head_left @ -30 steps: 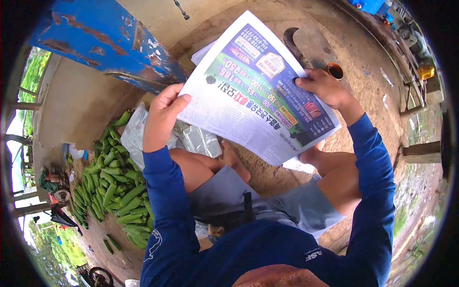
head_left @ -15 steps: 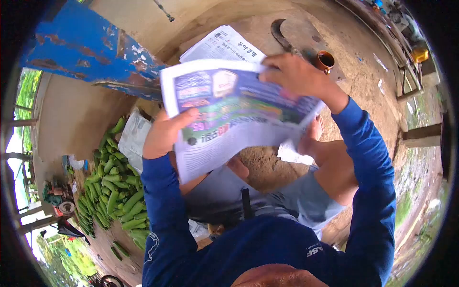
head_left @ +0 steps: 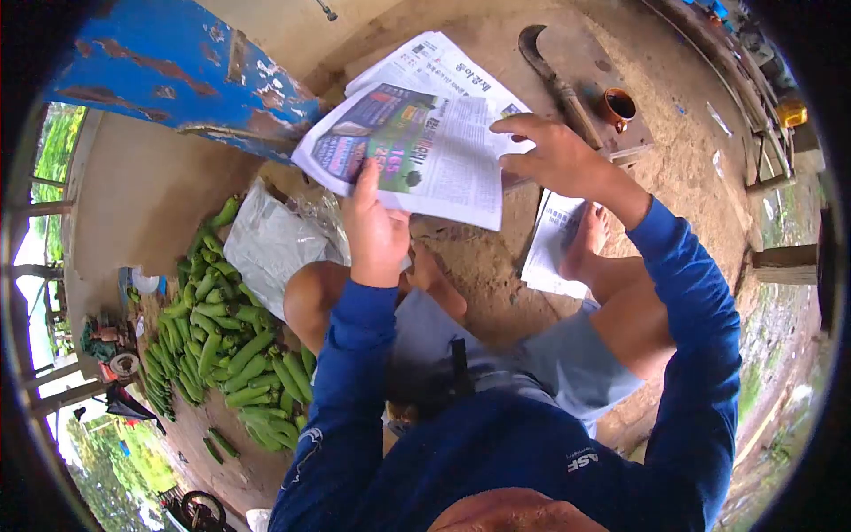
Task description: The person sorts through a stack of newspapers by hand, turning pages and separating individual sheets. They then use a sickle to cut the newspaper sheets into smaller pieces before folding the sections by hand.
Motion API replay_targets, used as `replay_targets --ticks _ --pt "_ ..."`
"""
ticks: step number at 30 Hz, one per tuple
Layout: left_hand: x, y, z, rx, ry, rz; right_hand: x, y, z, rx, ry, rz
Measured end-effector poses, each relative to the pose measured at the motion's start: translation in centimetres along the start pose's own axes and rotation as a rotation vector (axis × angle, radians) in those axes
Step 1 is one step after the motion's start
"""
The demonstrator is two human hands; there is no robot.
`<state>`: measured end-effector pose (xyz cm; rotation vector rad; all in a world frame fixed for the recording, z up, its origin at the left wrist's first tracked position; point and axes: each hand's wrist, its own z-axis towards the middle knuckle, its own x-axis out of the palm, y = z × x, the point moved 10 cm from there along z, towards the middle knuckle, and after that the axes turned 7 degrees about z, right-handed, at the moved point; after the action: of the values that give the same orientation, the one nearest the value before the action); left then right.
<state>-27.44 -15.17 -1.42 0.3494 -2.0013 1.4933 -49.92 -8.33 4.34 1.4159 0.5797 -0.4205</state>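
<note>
My left hand (head_left: 377,226) grips the near left edge of a folded newspaper (head_left: 452,164), thumb on top and the other fingers beneath. The sheet lies tilted over a stack of newspapers (head_left: 417,62), its coloured print on the left half. My right hand (head_left: 567,160) is at the paper's right edge, with index finger and thumb apart; whether it touches the paper is hard to tell. Beyond that hand lie a curved sickle (head_left: 534,49) with a wooden handle and a brown mug (head_left: 618,106). Another folded newspaper (head_left: 548,253) rests on the ground beside my foot.
To the left is a large heap of long green gourds (head_left: 222,346), with a clear plastic bag (head_left: 270,239) against it. A blue, peeling beam (head_left: 177,66) juts in at upper left. A wooden rack (head_left: 736,89) runs along the right.
The newspaper was spread between both hands; now it is folded smaller and lowered toward the stack. My left hand has moved right, and my right hand has dropped slightly, its fingers parting from the top edge.
</note>
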Motion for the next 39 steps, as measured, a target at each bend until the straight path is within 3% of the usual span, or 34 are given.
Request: replay_targets --ticks 3,6,10,17,20,23,32,39 --pt "0.4 2.6 -1.7 -0.081 0.019 0.107 2.7 1.7 0.1 -0.152 0.037 -0.048" --pt "3.8 3.1 -3.8 -0.045 0.103 0.249 3.9 4.1 -0.4 -0.154 0.036 -0.033" --pt "6.0 5.9 -4.5 -0.123 0.325 0.155 5.7 2.6 0.5 -0.086 0.168 0.071" --pt "3.0 6.9 -4.2 -0.186 0.152 0.385 6.3 0.8 0.5 -0.046 0.248 0.386" --pt "2.8 7.2 -4.1 -0.200 0.148 0.435 6.9 -0.9 0.1 0.250 0.356 0.477" --pt "3.1 7.2 -4.5 -0.194 0.172 0.465 7.3 -1.9 -0.3 0.362 0.304 0.631" --pt "3.7 7.1 -4.6 -0.164 0.266 0.445 8.4 -3.9 -0.1 0.436 0.304 0.787" --pt "1.8 6.4 -3.4 0.004 0.204 0.619 8.8 -0.8 0.5 0.354 0.295 0.619"
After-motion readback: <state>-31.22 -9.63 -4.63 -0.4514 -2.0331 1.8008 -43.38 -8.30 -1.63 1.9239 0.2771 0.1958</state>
